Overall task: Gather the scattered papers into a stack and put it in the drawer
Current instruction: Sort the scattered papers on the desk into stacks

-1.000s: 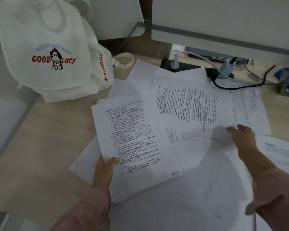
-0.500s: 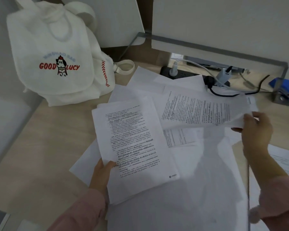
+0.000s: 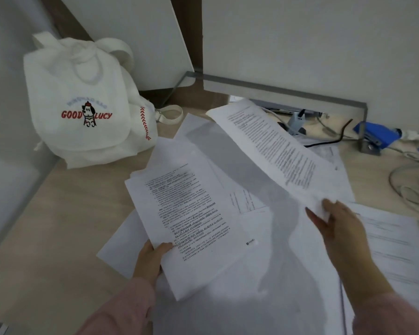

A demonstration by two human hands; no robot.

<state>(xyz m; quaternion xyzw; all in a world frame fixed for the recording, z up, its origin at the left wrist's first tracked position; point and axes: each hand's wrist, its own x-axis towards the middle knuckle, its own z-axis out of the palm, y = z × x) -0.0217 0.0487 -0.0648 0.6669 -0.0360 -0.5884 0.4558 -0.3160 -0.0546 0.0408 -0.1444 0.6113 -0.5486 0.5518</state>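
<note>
The gathering step is in hand. The left hand (image 3: 150, 257) grips a thin stack of printed pages (image 3: 191, 213) at near left. The right hand (image 3: 339, 228) pinches one lifted sheet (image 3: 271, 146) by its near end. Next, I judge, this sheet should go on the stack. Other papers (image 3: 385, 238) lie loose on the desk (image 3: 46, 226), and no drawer is visible.

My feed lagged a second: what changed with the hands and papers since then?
The right hand has pinched a printed sheet and lifted it off the desk. The left hand keeps its grip on the stack; the white bag stays put.
</note>
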